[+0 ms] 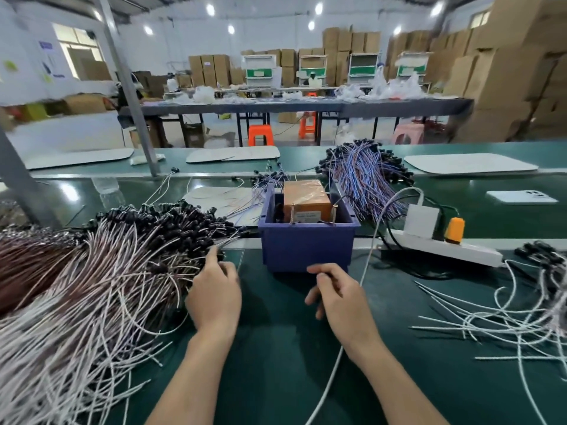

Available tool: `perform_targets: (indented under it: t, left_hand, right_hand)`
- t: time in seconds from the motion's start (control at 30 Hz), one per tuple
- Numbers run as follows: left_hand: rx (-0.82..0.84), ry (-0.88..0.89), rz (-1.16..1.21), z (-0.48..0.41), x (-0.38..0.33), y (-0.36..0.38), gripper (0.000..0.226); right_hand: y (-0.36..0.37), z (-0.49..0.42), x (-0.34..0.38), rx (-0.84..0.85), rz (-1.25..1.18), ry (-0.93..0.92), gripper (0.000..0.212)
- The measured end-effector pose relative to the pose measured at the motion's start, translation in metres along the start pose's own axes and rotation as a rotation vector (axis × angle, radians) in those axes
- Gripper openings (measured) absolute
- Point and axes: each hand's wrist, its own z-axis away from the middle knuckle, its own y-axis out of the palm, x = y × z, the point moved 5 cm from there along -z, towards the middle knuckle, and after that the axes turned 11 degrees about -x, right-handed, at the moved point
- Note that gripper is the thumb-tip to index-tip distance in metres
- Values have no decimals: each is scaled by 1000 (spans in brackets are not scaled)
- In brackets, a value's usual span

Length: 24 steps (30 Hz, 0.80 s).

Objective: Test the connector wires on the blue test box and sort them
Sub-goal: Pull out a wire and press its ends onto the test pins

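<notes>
The blue test box point(306, 246) stands on the green worktop point(276, 348) at 12 o'clock from the hands, with an orange unit point(306, 197) inside. The left hand point(214, 292), at 10 o'clock, touches the edge of the large wire pile point(107, 271); whether it is grasping cannot be told. The right hand point(336, 292), at 1 o'clock, pinches a thin dark item point(324, 274) just before the box. Loose white wires point(506, 320) lie at 3 o'clock.
</notes>
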Motion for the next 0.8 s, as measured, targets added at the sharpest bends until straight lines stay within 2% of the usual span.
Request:
perform_targets:
  t: [0.13,0.27,0.5,0.8]
  left_hand:
    - [-23,-48,54,2,2,-2,39]
    - [-43,-94,100,-2,7,-1,46]
    - [-41,-118,161,-5,12,3,38]
    - [28,-81,188,-6,12,9,47]
  right_hand:
    - [-1,0,-2,-8,7,-6,32]
    - [-1,0,-2,-15,10,-1,33]
    - [-3,-3,-4,-71,-9,6,29]
    - [-4,-3,-5,-64,-2,8,28]
